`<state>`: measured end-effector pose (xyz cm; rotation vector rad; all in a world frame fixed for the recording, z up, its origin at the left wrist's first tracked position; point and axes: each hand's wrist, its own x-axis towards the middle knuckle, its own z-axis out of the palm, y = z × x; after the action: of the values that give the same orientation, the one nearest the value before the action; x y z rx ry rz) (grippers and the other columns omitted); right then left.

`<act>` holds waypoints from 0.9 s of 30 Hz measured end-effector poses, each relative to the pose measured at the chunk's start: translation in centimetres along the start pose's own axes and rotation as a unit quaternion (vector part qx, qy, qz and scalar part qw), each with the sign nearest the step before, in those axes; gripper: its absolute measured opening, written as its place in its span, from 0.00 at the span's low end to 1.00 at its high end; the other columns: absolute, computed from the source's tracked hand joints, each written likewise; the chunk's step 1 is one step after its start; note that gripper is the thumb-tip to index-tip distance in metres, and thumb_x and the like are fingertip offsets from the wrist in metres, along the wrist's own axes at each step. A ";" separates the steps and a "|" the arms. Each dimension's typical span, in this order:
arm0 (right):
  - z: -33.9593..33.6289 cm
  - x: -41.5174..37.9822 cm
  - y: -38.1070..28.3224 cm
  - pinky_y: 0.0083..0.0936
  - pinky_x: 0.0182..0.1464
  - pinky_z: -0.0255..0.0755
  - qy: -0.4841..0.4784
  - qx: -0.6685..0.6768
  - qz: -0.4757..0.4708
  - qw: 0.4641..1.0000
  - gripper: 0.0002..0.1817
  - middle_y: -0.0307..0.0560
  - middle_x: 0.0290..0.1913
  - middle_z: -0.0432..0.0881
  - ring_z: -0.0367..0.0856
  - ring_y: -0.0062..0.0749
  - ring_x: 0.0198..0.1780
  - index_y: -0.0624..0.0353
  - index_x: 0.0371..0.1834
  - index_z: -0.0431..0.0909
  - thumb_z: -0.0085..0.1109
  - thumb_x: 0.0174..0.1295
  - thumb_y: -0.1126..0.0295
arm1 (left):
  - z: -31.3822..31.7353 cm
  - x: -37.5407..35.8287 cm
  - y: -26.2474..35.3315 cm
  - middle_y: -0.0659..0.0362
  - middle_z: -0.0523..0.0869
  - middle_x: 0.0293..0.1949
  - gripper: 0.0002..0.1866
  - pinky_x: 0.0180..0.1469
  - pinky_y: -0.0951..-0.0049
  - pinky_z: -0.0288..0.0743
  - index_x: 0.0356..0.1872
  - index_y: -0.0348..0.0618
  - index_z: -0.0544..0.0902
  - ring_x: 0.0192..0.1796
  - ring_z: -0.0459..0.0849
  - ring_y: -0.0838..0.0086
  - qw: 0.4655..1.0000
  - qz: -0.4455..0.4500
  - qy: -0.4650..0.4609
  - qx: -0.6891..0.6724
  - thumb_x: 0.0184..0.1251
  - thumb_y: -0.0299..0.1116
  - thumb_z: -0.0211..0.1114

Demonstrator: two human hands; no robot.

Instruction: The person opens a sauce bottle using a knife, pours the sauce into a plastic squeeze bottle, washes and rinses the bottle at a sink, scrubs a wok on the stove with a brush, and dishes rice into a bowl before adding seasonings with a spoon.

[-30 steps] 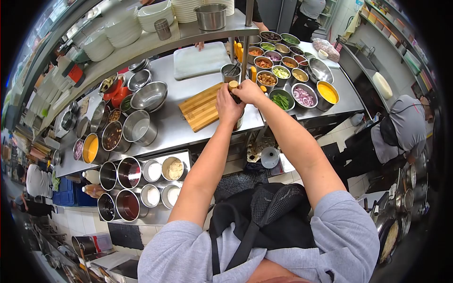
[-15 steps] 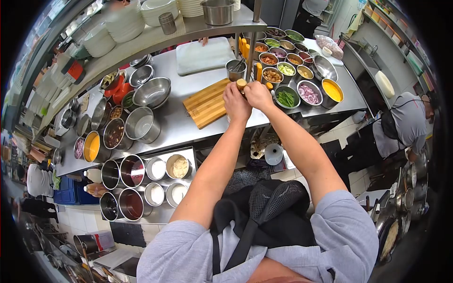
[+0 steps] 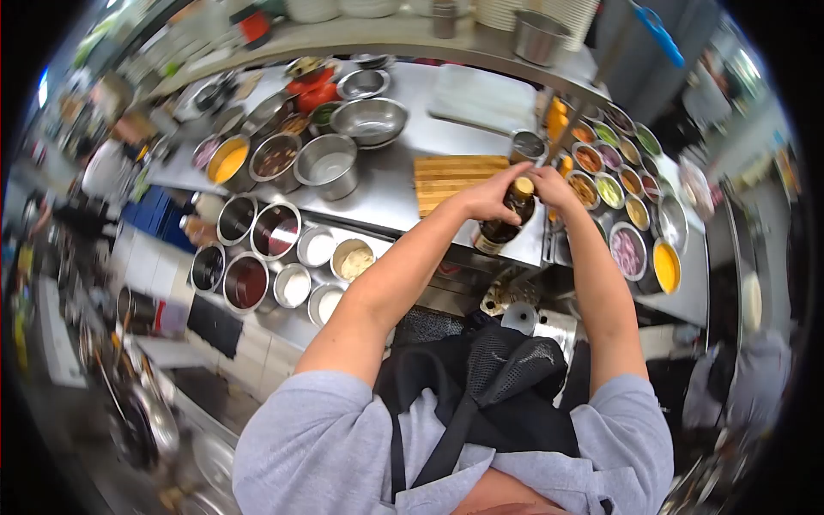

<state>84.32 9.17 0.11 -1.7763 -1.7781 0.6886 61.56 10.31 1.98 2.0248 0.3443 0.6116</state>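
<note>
Dark bottle [image 3: 498, 230], gold-capped, is what I see between the two hands in the head view, at the near edge of the table [image 3: 386, 184] and close to its near right corner. Its cap points up and away from the wearer, and a pale label shows low on its side; I cannot tell whether the base rests on the tabletop. I have the left hand [image 3: 491, 197] with its fingers clamped around the bottle's upper part, thumb laid across the side facing me. The right hand [image 3: 552, 187] is at the other side of the cap, fingers bent; from my feed I cannot tell whether they grip the bottle.

Just left of the bottle I get a wooden board [image 3: 451, 176], partly behind the left forearm. Past the hands, toward the table's right edge, is a small metal pot [image 3: 527, 148]. A white board [image 3: 482, 96] lies near the far edge, and a wide steel bowl [image 3: 369, 120] sits left of it. Beyond the right edge, I make out sliced red onion [image 3: 627, 255] and yellow liquid [image 3: 667, 264] in metal containers, side by side.
</note>
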 end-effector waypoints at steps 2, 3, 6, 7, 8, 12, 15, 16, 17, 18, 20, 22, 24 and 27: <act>1.1 0.3 0.3 0.41 0.44 0.74 0.040 0.014 -0.072 0.997 0.11 0.64 0.39 0.84 0.83 0.57 0.44 0.63 0.36 0.82 0.53 0.60 0.67 | -0.9 0.4 0.8 0.53 0.67 0.71 0.48 0.74 0.64 0.61 0.71 0.50 0.64 0.73 0.66 0.57 0.996 0.049 -0.014 0.079 0.44 0.28 0.77; 1.2 -0.2 0.1 0.41 0.45 0.74 0.051 0.020 -0.090 0.994 0.11 0.64 0.39 0.83 0.83 0.58 0.44 0.64 0.38 0.81 0.53 0.60 0.69 | -1.0 1.0 0.2 0.55 0.69 0.69 0.43 0.73 0.64 0.63 0.68 0.51 0.70 0.72 0.67 0.58 0.990 0.065 -0.038 0.117 0.46 0.28 0.77; 1.1 -2.3 -0.9 0.30 0.37 0.74 0.090 0.106 -0.055 0.989 0.06 0.51 0.32 0.82 0.82 0.40 0.36 0.62 0.42 0.75 0.53 0.65 0.72 | -1.0 2.2 -0.4 0.56 0.79 0.57 0.31 0.63 0.64 0.72 0.57 0.48 0.79 0.62 0.76 0.60 0.981 0.061 0.010 0.181 0.46 0.31 0.77; 0.7 -4.8 -2.2 0.26 0.34 0.74 0.081 0.202 -0.004 0.976 0.06 0.46 0.33 0.81 0.81 0.32 0.35 0.60 0.44 0.74 0.53 0.67 0.72 | -0.9 2.4 -0.2 0.57 0.81 0.53 0.30 0.60 0.64 0.74 0.55 0.47 0.80 0.58 0.78 0.60 0.977 0.024 0.018 0.209 0.46 0.32 0.78; 1.1 -6.7 -1.3 0.22 0.33 0.74 0.083 0.274 0.022 0.958 0.08 0.43 0.35 0.79 0.80 0.27 0.35 0.59 0.47 0.72 0.54 0.68 0.71 | -0.6 2.4 -0.3 0.57 0.83 0.49 0.28 0.56 0.63 0.76 0.53 0.47 0.81 0.54 0.80 0.60 0.972 0.053 0.045 0.223 0.46 0.35 0.78; 4.7 -13.1 1.7 0.27 0.47 0.77 0.001 0.317 0.064 0.946 0.21 0.45 0.46 0.80 0.82 0.33 0.45 0.60 0.58 0.67 0.61 0.65 0.69 | 2.9 1.6 0.9 0.58 0.82 0.48 0.28 0.55 0.60 0.76 0.50 0.50 0.81 0.54 0.80 0.59 0.940 0.005 0.222 0.261 0.46 0.43 0.79; 7.0 -13.6 0.2 0.34 0.60 0.71 0.033 0.205 -0.007 0.978 0.25 0.50 0.52 0.81 0.80 0.38 0.54 0.65 0.59 0.69 0.64 0.63 0.66 | 5.5 1.8 2.4 0.59 0.82 0.49 0.29 0.54 0.57 0.77 0.51 0.50 0.81 0.56 0.79 0.60 0.909 -0.075 0.308 0.270 0.47 0.47 0.78; 7.6 -12.4 0.6 0.33 0.58 0.71 0.041 0.215 -0.024 0.975 0.23 0.50 0.51 0.82 0.80 0.37 0.53 0.66 0.57 0.71 0.64 0.63 0.65 | 5.7 1.9 2.7 0.58 0.82 0.49 0.28 0.55 0.58 0.76 0.51 0.50 0.81 0.57 0.78 0.60 0.910 -0.090 0.309 0.261 0.47 0.46 0.78; 8.0 -11.3 0.9 0.31 0.57 0.71 0.050 0.225 -0.040 0.972 0.22 0.51 0.50 0.83 0.81 0.35 0.51 0.67 0.56 0.72 0.64 0.64 0.65 | 5.4 1.9 2.6 0.58 0.82 0.49 0.28 0.55 0.58 0.76 0.51 0.50 0.81 0.57 0.78 0.60 0.910 -0.091 0.311 0.260 0.47 0.46 0.78; 8.1 -10.6 1.0 0.30 0.54 0.71 0.048 0.241 0.034 0.969 0.18 0.50 0.45 0.84 0.81 0.32 0.48 0.68 0.51 0.76 0.61 0.66 0.64 | 4.9 1.9 2.1 0.58 0.82 0.49 0.27 0.55 0.59 0.76 0.50 0.50 0.82 0.56 0.78 0.59 0.924 -0.078 0.286 0.243 0.48 0.45 0.78; 7.8 -10.1 1.4 0.26 0.49 0.70 0.019 0.249 0.014 0.968 0.14 0.43 0.40 0.83 0.79 0.27 0.43 0.64 0.44 0.79 0.56 0.71 0.63 | 3.4 2.1 0.3 0.56 0.82 0.49 0.19 0.56 0.62 0.76 0.47 0.47 0.84 0.55 0.79 0.58 0.949 -0.007 0.242 0.200 0.54 0.37 0.74; 8.3 -9.6 3.1 0.24 0.46 0.69 0.020 0.211 -0.022 0.977 0.14 0.39 0.36 0.82 0.77 0.23 0.41 0.61 0.41 0.80 0.54 0.73 0.61 | 1.8 2.7 -1.8 0.55 0.82 0.48 0.16 0.56 0.62 0.76 0.46 0.46 0.85 0.54 0.80 0.58 0.957 0.029 0.211 0.198 0.55 0.34 0.72; 8.2 -9.9 3.5 0.24 0.46 0.69 0.014 0.306 -0.024 0.952 0.14 0.38 0.35 0.82 0.77 0.23 0.40 0.61 0.39 0.80 0.53 0.74 0.60 | 1.1 2.9 -2.1 0.55 0.84 0.43 0.11 0.53 0.64 0.78 0.41 0.43 0.85 0.49 0.83 0.58 0.958 0.088 0.194 0.191 0.56 0.27 0.66; 7.8 -9.6 4.6 0.26 0.48 0.72 0.000 0.268 -0.002 0.963 0.16 0.40 0.33 0.83 0.78 0.25 0.40 0.64 0.36 0.80 0.54 0.73 0.61 | 0.5 3.3 -2.8 0.56 0.85 0.39 0.07 0.50 0.63 0.78 0.37 0.43 0.84 0.46 0.83 0.58 0.935 0.139 0.206 0.251 0.57 0.26 0.65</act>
<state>82.33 -0.32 -8.80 -1.3983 -1.4126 1.0502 64.64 12.94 0.34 2.4470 0.5045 1.2372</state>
